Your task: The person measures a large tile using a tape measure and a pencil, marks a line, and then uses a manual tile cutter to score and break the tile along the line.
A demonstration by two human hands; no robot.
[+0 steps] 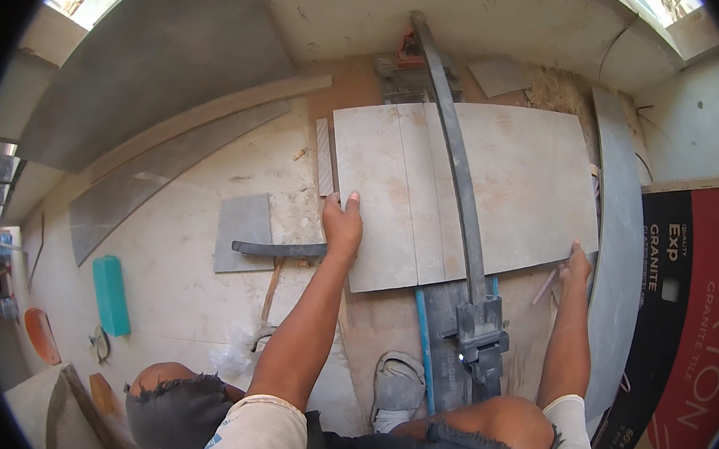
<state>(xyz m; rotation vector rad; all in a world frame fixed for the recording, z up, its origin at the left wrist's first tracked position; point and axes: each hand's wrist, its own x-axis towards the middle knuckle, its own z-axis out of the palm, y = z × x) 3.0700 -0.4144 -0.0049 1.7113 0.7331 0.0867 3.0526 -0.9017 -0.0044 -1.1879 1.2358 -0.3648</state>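
Observation:
A large light-grey tile [517,178] lies across a tile cutter [447,352], under its long dark rail [452,139]. A thin straight line runs front to back over the tile, left of the rail; I cannot tell whether it is a score or a full break. My left hand [343,226] is closed on the tile's left edge, with the thumb on top and the other fingers partly hidden. At the front right corner, my right hand [576,265] grips the tile's edge. The cutter's black sliding head [482,334] sits at the near end of the rail, beyond the tile's front edge.
Left of the tile lie a small grey tile piece [243,231], a dark curved strip [280,250] and a teal block [111,295]. Large grey slabs [161,53] lean at the back left. A long tile strip [615,230] and red-and-black cartons [693,322] stand at right.

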